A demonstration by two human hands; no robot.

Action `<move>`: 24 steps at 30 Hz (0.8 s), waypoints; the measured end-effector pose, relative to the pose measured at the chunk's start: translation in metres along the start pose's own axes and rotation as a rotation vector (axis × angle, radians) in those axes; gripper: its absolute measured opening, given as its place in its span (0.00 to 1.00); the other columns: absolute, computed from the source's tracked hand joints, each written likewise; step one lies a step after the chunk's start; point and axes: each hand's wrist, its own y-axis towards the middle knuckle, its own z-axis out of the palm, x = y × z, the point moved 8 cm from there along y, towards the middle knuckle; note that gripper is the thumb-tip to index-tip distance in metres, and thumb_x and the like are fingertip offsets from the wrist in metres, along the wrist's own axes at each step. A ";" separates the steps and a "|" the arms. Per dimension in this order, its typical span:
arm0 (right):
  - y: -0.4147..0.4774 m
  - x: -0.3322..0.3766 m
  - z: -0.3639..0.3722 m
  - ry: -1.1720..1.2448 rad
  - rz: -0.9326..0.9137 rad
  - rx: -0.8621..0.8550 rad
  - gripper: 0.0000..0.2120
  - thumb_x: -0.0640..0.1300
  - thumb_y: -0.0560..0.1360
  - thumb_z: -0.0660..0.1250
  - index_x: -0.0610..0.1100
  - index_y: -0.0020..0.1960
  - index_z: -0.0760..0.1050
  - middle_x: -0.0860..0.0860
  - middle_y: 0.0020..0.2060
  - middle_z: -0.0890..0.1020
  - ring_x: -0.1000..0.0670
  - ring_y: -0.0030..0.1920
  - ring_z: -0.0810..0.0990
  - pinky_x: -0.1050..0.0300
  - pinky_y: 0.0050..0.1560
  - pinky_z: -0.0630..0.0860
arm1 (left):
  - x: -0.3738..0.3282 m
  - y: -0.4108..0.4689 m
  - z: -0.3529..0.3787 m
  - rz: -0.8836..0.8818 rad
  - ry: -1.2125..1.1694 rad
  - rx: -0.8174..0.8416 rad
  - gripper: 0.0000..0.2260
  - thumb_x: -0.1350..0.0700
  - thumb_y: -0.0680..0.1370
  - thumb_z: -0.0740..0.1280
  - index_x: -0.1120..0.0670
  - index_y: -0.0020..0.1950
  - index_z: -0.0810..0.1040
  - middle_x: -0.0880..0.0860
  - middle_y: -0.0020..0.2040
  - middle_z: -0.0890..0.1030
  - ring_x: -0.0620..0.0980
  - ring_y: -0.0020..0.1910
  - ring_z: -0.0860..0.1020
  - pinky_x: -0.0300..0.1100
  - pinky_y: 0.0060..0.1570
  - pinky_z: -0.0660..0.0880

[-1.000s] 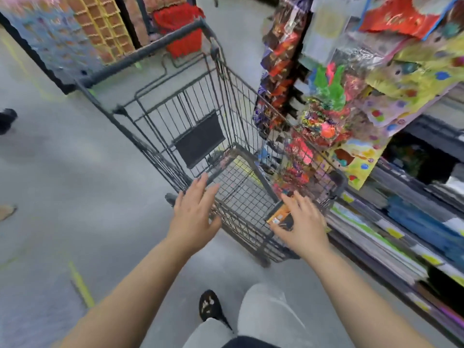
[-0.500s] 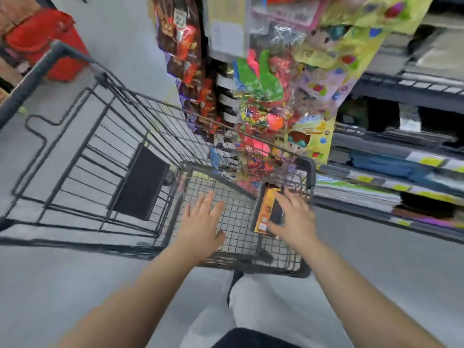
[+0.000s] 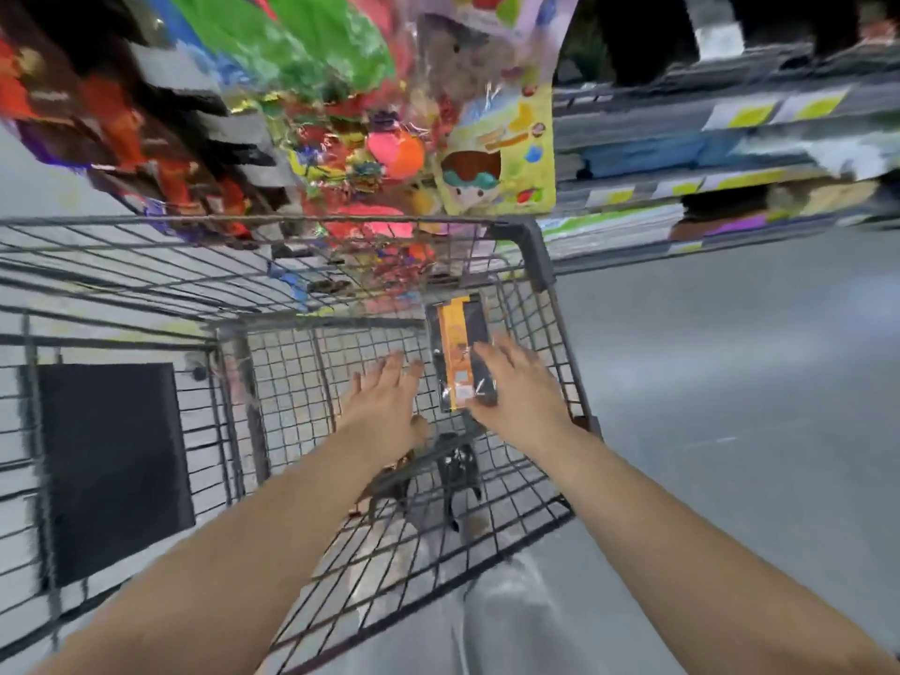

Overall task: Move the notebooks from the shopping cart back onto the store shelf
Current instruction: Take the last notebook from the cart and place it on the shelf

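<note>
While the left hand (image 3: 384, 406) hovers spread open, the right hand (image 3: 516, 387) lies flat against the notebook (image 3: 460, 353).

We see the shopping cart (image 3: 531, 246) open at the top, so our arms pass down over its near rim freely. Its wire walls close the basket on every side. Hanging toy packets (image 3: 389, 138) crowd just above the far rim and block that way. To the right, bare floor (image 3: 730, 358) lies open between cart and store shelf (image 3: 730, 177), whose tiers look full.
</note>
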 end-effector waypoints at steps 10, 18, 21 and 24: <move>0.061 -0.030 0.064 0.087 0.191 -0.055 0.29 0.53 0.73 0.65 0.51 0.72 0.61 0.46 0.73 0.64 0.42 0.70 0.65 0.46 0.68 0.66 | 0.012 0.118 0.071 -0.241 -0.224 0.063 0.32 0.35 0.77 0.55 0.58 0.71 0.64 0.59 0.69 0.68 0.59 0.66 0.69 0.53 0.59 0.69; 0.074 -0.046 0.085 0.057 0.239 -0.061 0.31 0.53 0.73 0.65 0.47 0.73 0.59 0.46 0.69 0.67 0.43 0.68 0.67 0.47 0.65 0.68 | 0.005 0.151 0.108 -0.243 -0.789 0.018 0.15 0.44 0.74 0.69 0.55 0.47 0.75 0.53 0.39 0.80 0.54 0.39 0.78 0.42 0.35 0.69; 0.073 -0.048 0.095 0.116 0.302 -0.004 0.31 0.52 0.73 0.65 0.48 0.73 0.59 0.46 0.68 0.68 0.43 0.66 0.68 0.45 0.64 0.69 | 0.022 0.140 0.106 -0.281 -0.862 -0.024 0.19 0.42 0.72 0.71 0.56 0.50 0.74 0.51 0.42 0.79 0.54 0.44 0.79 0.42 0.38 0.71; 0.075 -0.049 0.110 0.261 0.427 0.005 0.31 0.49 0.73 0.66 0.47 0.73 0.58 0.45 0.66 0.69 0.43 0.65 0.69 0.46 0.64 0.69 | 0.048 0.117 0.095 -0.347 -0.897 -0.097 0.18 0.43 0.72 0.72 0.55 0.49 0.70 0.49 0.39 0.75 0.53 0.41 0.75 0.43 0.35 0.67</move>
